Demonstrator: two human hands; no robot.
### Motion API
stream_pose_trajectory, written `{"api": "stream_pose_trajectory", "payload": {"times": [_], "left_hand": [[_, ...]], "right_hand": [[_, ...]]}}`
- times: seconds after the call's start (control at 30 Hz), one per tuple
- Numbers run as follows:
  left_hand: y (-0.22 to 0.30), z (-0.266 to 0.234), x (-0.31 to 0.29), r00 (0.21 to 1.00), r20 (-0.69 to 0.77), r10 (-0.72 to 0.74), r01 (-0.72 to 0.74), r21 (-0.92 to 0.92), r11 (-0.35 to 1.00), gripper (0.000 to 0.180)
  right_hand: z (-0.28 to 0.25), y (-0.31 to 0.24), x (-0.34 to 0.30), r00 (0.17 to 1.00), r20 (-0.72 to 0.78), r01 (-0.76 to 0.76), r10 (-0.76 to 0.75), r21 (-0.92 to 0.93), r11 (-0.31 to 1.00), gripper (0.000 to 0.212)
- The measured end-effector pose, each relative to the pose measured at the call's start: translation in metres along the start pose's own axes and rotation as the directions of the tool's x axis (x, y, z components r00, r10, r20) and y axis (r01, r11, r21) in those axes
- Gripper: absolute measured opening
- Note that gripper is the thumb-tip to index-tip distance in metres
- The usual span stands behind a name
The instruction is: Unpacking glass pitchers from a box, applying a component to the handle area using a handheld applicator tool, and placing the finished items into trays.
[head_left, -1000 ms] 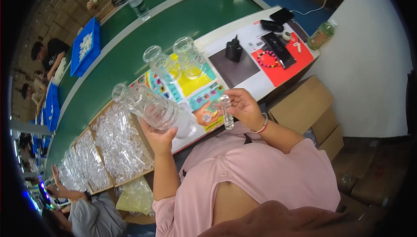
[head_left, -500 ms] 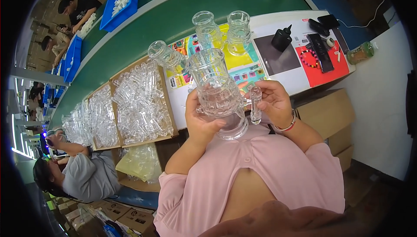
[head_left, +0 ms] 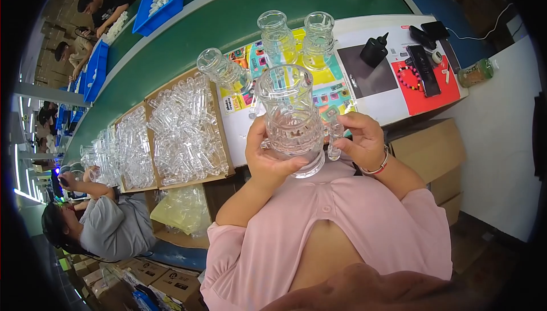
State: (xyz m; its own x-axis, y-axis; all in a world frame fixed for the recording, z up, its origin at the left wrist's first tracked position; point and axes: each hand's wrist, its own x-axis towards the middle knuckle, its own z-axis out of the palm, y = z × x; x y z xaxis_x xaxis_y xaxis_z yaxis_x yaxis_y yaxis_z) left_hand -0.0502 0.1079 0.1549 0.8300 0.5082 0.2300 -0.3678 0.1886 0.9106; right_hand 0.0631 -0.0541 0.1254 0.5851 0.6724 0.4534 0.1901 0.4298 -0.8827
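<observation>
My left hand (head_left: 272, 158) is closed round the lower part of a clear glass mug (head_left: 293, 118), which is nearly upright in front of my chest. A clear handle (head_left: 334, 135) stands at the mug's right side. My right hand (head_left: 364, 143) pinches it between thumb and fingers. Whether the handle is fixed to the glass, I cannot tell. Beyond the mug, two similar glass mugs, a left one (head_left: 277, 36) and a right one (head_left: 318, 38), stand on the table. A third mug (head_left: 223, 71) is tilted to the left of them.
Cardboard trays of clear handles (head_left: 185, 131) lie at left. A black dropper bottle (head_left: 374, 52), a phone (head_left: 423, 70) and a beaded bracelet (head_left: 409, 78) lie at right. Behind runs a green belt (head_left: 228, 23) with a blue bin (head_left: 149, 19). A co-worker (head_left: 117, 222) sits at left.
The mug has turned more upright and shifted slightly right. The handle now sits closer against its side, and my right fingers have shifted along the handle.
</observation>
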Motion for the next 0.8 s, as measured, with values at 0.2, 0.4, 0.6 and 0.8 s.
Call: {"api": "stream_pose_trajectory", "payload": {"times": [0.2,0.4,0.6,0.8], "left_hand": [[-0.005,-0.002,0.002,0.998,0.003,-0.059,0.059,-0.047,0.997,0.082],[-0.009,-0.004,-0.008,0.997,-0.002,-0.071,0.071,-0.058,0.996,0.088],[0.003,-0.005,-0.005,0.786,0.501,0.362,-0.537,0.263,0.802,0.086],[0.008,-0.005,-0.025,0.719,0.539,0.44,-0.604,0.17,0.779,0.075]], "right_hand": [[-0.011,-0.001,-0.003,0.998,0.06,0.015,-0.007,-0.137,0.99,0.044],[-0.005,-0.023,0.034,0.992,0.109,0.074,-0.06,-0.132,0.988,0.05],[0.028,-0.044,0.03,0.977,0.166,-0.182,0.131,0.343,0.922,0.064],[0.028,-0.052,0.024,0.936,0.346,-0.13,0.065,0.169,0.977,0.063]]}}
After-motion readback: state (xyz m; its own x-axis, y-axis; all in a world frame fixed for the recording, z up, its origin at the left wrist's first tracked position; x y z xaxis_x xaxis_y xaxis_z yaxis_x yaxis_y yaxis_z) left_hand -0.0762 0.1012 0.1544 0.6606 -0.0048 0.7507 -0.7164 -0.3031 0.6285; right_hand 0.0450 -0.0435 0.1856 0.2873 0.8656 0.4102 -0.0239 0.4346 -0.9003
